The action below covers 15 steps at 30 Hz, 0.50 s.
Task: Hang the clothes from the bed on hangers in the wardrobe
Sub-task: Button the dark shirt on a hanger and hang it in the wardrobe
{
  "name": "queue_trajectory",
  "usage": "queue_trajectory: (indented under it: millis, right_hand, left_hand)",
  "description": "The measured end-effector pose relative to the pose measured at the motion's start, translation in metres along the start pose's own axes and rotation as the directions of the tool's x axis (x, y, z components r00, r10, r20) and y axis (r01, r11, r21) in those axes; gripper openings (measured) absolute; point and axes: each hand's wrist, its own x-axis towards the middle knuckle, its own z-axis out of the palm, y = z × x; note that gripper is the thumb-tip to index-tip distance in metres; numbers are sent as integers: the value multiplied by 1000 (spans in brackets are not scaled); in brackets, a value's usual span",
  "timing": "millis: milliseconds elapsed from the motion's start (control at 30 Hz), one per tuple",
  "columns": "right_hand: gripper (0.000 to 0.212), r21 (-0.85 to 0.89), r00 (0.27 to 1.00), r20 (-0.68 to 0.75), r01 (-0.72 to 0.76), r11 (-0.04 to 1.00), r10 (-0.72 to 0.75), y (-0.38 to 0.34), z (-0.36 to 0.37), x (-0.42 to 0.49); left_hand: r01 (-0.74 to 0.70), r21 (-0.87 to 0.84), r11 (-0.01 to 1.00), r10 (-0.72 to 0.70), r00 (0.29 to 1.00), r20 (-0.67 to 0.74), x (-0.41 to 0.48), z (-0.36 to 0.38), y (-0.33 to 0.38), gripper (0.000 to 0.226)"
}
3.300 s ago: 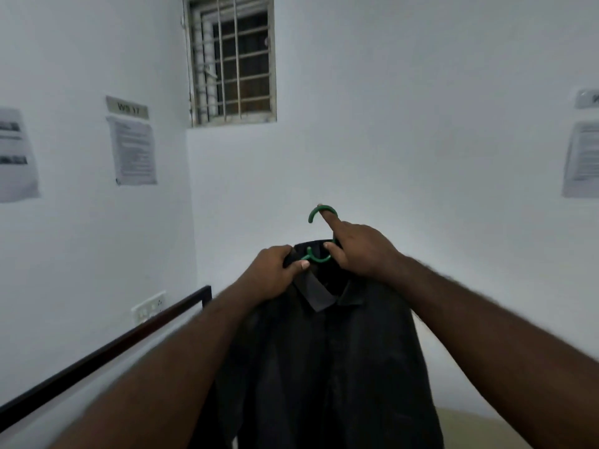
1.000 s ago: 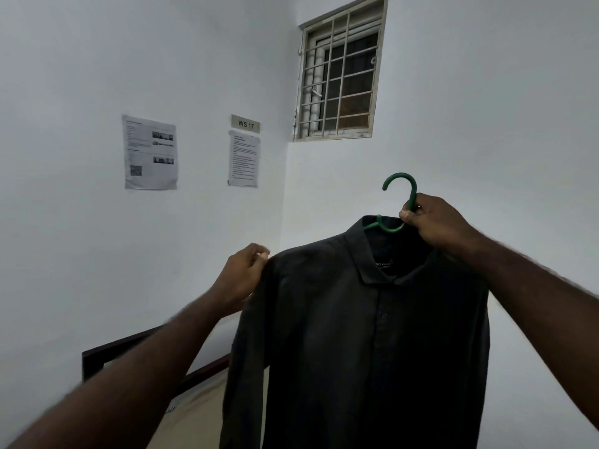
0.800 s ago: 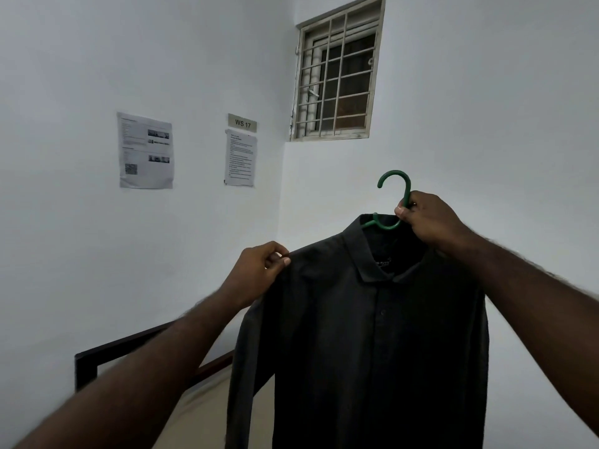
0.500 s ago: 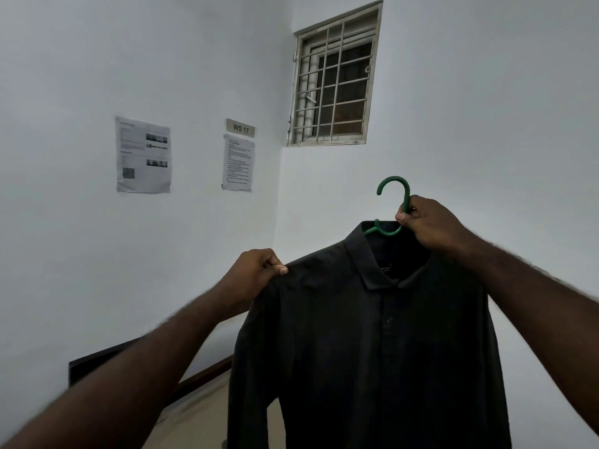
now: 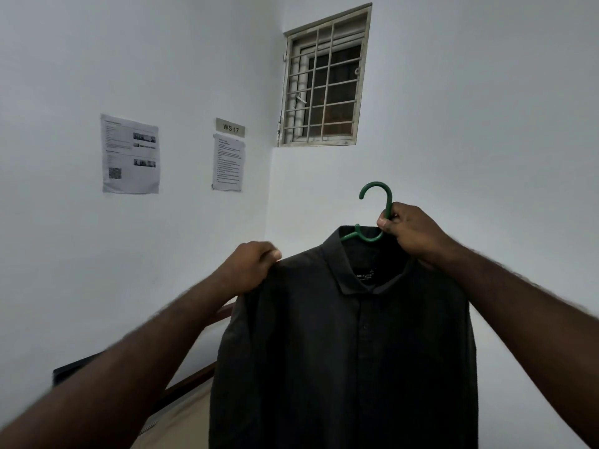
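The left hand (image 5: 249, 267) has shifted outward and now pinches the shoulder of the shirt (image 5: 350, 351); the right hand (image 5: 415, 234) grips the green hanger (image 5: 388, 202). Held aloft, the shirt seems ready for the wardrobe.

Your room's pretty dim, flat grey light, no hard shadows. The window (image 5: 324, 79) looks dark and leans from wide-angle warp. Your left forearm (image 5: 129, 377) smears with motion blur; the dark shirt (image 5: 340, 351) loses detail.
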Motion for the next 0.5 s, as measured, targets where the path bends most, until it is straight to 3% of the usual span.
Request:
queue_trajectory:
  millis: [100, 267, 367, 433, 500]
  right_hand:
    - [9, 36, 1000, -11, 7, 999, -6, -9, 4, 2]
    - [10, 72, 996, 35, 75, 995, -77, -21, 12, -4]
    - [19, 82, 993, 34, 111, 990, -114, -12, -6, -15]
    - [29, 33, 995, 68, 71, 997, -73, 10, -24, -26]
    - [44, 96, 988, 156, -40, 995, 24, 41, -40, -45]
  left_hand:
    - [-135, -24, 991, 135, 991, 8, 0, 11, 43, 37]
    - [-80, 72, 994, 92, 978, -187, 20, 25, 89, 41]
    - [-71, 117, 991, 97, 968, -230, 27, 22, 95, 41]
    - [-51, 134, 990, 84, 963, -258, 30, 15, 91, 40]
    - [-18, 122, 992, 52, 959, -278, 32, 9, 84, 40]
